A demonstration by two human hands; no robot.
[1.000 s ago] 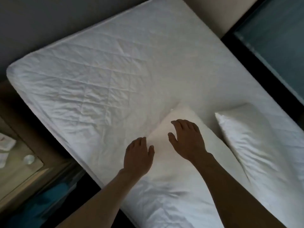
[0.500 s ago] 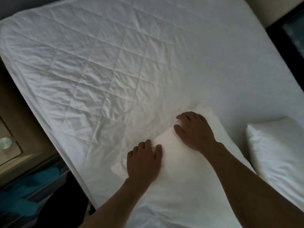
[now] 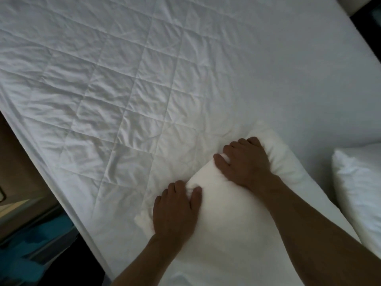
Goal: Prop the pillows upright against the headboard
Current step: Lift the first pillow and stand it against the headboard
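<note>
Fingers of both hands curled into near pillow [image 3: 237,219], left hand [image 3: 175,211] at seven o'clock of right hand [image 3: 245,164], second pillow [image 3: 358,188] at three o'clock, quilted mattress [image 3: 123,89] beneath

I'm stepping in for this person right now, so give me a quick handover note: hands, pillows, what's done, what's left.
Left hand: gripping the far edge of the near pillow.
Right hand: gripping the same edge, further right.
Near pillow lies flat on the mattress; second pillow lies flat to its right, untouched.
Done: both hands have hold. Left: stand both pillows upright. Headboard is out of view.
</note>
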